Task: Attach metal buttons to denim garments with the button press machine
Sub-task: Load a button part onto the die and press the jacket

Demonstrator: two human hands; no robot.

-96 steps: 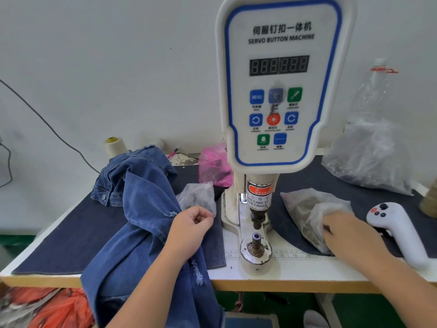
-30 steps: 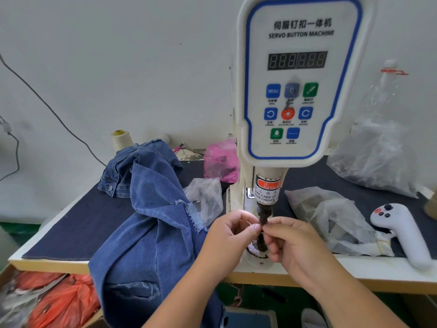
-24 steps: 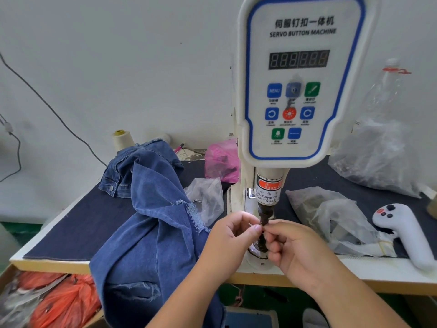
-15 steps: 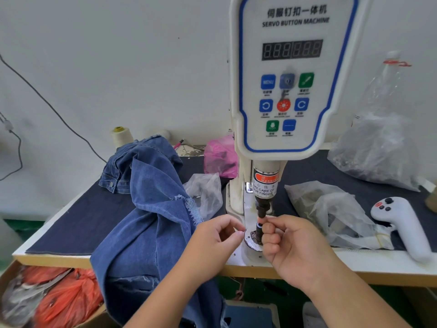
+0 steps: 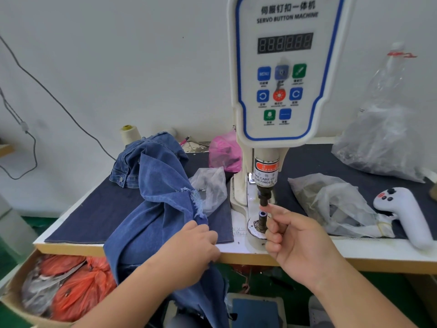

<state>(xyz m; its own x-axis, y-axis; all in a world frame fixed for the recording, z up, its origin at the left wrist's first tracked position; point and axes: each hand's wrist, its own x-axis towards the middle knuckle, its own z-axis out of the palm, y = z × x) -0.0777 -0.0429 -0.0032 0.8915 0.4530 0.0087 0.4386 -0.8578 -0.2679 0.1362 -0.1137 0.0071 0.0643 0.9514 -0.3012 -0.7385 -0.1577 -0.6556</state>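
1. Far to the left of the button press machine (image 5: 283,74), below the table's (image 5: 354,250) edge, a cardboard box (image 5: 14,297) holds crumpled orange plastic bags (image 5: 78,287).
2. Left of the machine and toward the wall, a cream thread spool (image 5: 129,134) stands behind a heap of blue denim.
3. That denim garment (image 5: 153,197) drapes from the dark cloth mat (image 5: 94,209) down over the table's front edge, still left of the machine.
4. The left hand (image 5: 191,249) grips the frayed edge of the denim, fingers curled into the cloth, just left of the machine's base.
5. A small clear bag (image 5: 209,185) lies between the denim and the machine column; a pink bag (image 5: 223,152) sits behind it.
6. At the machine's foot, a lower die post (image 5: 262,220) rises under the upper punch (image 5: 263,197), with a gap between them.
7. The right hand (image 5: 300,245) is immediately right of the post, lower fingers curled, index finger (image 5: 275,210) raised with its tip at the punch; whether it holds a button cannot be told.
8. Right of the machine lie a crumpled clear bag (image 5: 331,204), a white handheld controller (image 5: 406,214), and, farther back, a large clear bag (image 5: 387,138).
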